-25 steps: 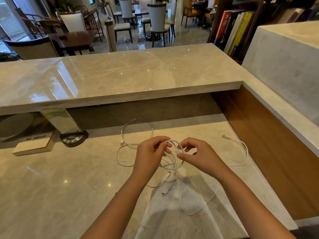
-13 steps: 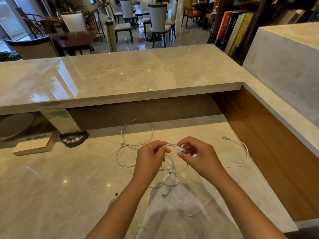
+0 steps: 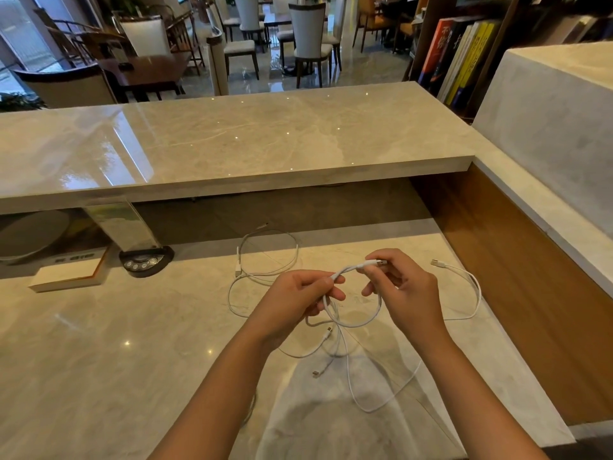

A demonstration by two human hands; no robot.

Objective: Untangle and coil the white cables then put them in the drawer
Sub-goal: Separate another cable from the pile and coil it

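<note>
White cables in a loose tangle, partly lifted just above the pale marble desk, the rest trailing flat on it. Short stretch pulled fairly straight between the two hands, with a connector plug poking out at the right end. Left hand pinched shut on the cable near its thumb tip, fingers curled in. Right hand gripping the plug end between thumb and forefinger, remaining fingers half folded. Below the hands, a few loops hanging and crossing, two small plug ends dangling near the desk surface. Off to the right, one long strand curving out and back, ending in another plug lying on the desk near the wooden side panel. Behind the hands, a separate looser loop lying flat, apart from the lifted bunch. Further left, a round black base with buttons holding a clear stand, and a book lying flat beside it. Raised marble counter above and behind all that. Chairs and tables way back, row of books upper right.
</note>
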